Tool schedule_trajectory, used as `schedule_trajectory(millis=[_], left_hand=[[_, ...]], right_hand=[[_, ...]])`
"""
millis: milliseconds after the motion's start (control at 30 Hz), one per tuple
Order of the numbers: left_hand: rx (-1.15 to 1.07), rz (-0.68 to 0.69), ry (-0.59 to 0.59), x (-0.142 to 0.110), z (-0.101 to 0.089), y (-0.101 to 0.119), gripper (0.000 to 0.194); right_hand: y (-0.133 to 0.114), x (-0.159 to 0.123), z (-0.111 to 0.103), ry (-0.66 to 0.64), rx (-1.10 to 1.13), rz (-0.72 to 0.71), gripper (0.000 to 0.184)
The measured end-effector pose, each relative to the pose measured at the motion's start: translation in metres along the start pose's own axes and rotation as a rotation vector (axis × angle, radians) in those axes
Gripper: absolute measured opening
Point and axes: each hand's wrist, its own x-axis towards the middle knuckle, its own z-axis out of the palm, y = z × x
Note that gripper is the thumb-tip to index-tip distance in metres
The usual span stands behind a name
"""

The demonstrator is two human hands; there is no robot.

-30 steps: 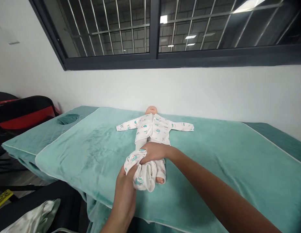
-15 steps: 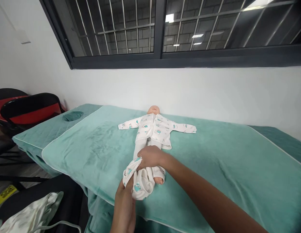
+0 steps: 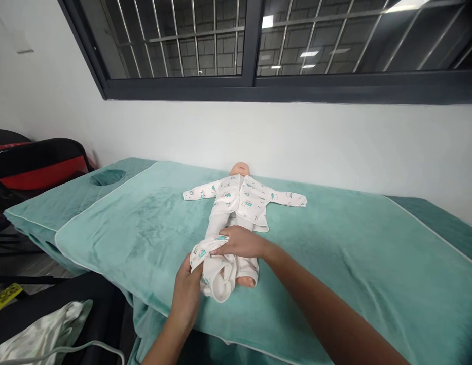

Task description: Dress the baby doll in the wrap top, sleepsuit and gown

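A teal-covered bed (image 3: 144,213) fills most of the view, its far edge against a white wall (image 3: 296,137). Above it is a dark-framed window (image 3: 252,56) of 2 panes, metal bars behind the glass. Beyond the bed's left end stand 2 black-and-red chairs (image 3: 41,170). Outside its near left edge, a black seat (image 3: 95,309) carries a crumpled pale cloth (image 3: 40,332) and a light cord (image 3: 91,344).

A doll (image 3: 240,169) lies about midway along the bed, head at the far edge, legs toward the near edge. A white printed jacket (image 3: 241,198) covers its trunk, both sleeves spread sideways; I cannot tell whether arms fill them. White legwear shows below the hem.

A printed garment (image 3: 216,279) is bunched around the lower legs, near the bed's near edge. 1 foot (image 3: 246,281) pokes out of its cuff; the other is hidden in the folds. The left hand (image 3: 187,289) grips the garment's left side between thumb and fingers. The right hand (image 3: 241,241) pinches its upper edge, over the legs. A round recess (image 3: 108,177) sinks into the bed near its left end.
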Motion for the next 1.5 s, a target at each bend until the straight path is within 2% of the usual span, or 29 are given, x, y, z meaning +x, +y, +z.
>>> schedule_trajectory(millis=[200, 333, 400, 500, 633, 767, 867, 967, 1067, 1133, 1200, 1267, 1367, 1433, 1500], left_hand=[[0.211, 0.184, -0.001, 0.038, -0.006, 0.013, 0.018], [0.397, 0.306, -0.065, 0.067, -0.010, 0.015, 0.017], [0.515, 0.352, -0.106, 0.083, -0.011, 0.017, 0.019], [0.712, 0.474, -0.144, 0.106, -0.012, 0.021, 0.017], [0.787, 0.593, -0.205, 0.126, -0.010, 0.026, 0.017], [0.677, 0.507, -0.352, 0.128, -0.007, 0.028, 0.020], [0.515, 0.374, -0.454, 0.124, -0.007, 0.032, 0.022], [0.301, 0.222, -0.443, 0.122, -0.007, 0.039, 0.030], [-0.021, 0.108, -0.430, 0.125, -0.001, 0.050, 0.042], [-0.219, 0.117, -0.411, 0.129, 0.007, 0.057, 0.040], [-0.249, 0.201, -0.393, 0.134, 0.017, 0.063, 0.036], [0.020, 0.316, -0.387, 0.138, 0.029, 0.065, 0.036], [0.743, 0.475, -0.357, 0.139, 0.050, 0.062, 0.045], [1.117, 0.566, -0.322, 0.136, 0.063, 0.060, 0.045], [1.322, 0.657, -0.276, 0.134, 0.074, 0.060, 0.035]], right_hand=[[0.001, -0.008, -0.004, -0.075, 0.335, -0.029, 0.040], [0.003, -0.006, -0.005, -0.067, 0.340, 0.000, 0.047], [0.005, -0.004, -0.005, -0.046, 0.304, 0.011, 0.045], [0.008, -0.001, -0.001, 0.051, 0.253, 0.037, 0.035], [0.010, 0.001, 0.010, 0.274, 0.213, 0.088, 0.029], [0.008, -0.002, 0.014, 0.492, 0.092, 0.137, 0.012], [0.008, -0.009, 0.005, 0.626, 0.025, 0.123, 0.020], [0.014, -0.015, -0.010, 0.740, 0.057, 0.124, 0.025], [0.023, -0.016, -0.021, 0.846, -0.125, 0.199, 0.022], [0.026, -0.010, -0.024, 0.848, -0.344, 0.232, 0.028], [0.027, -0.001, -0.023, 0.785, -0.544, 0.254, 0.036], [0.025, 0.009, -0.019, 0.726, -0.687, 0.300, 0.036], [0.025, 0.023, -0.016, 0.732, -0.797, 0.355, 0.020], [0.028, 0.028, -0.017, 0.761, -0.791, 0.314, 0.008], [0.033, 0.027, -0.024, 0.811, -0.669, 0.264, 0.012]])
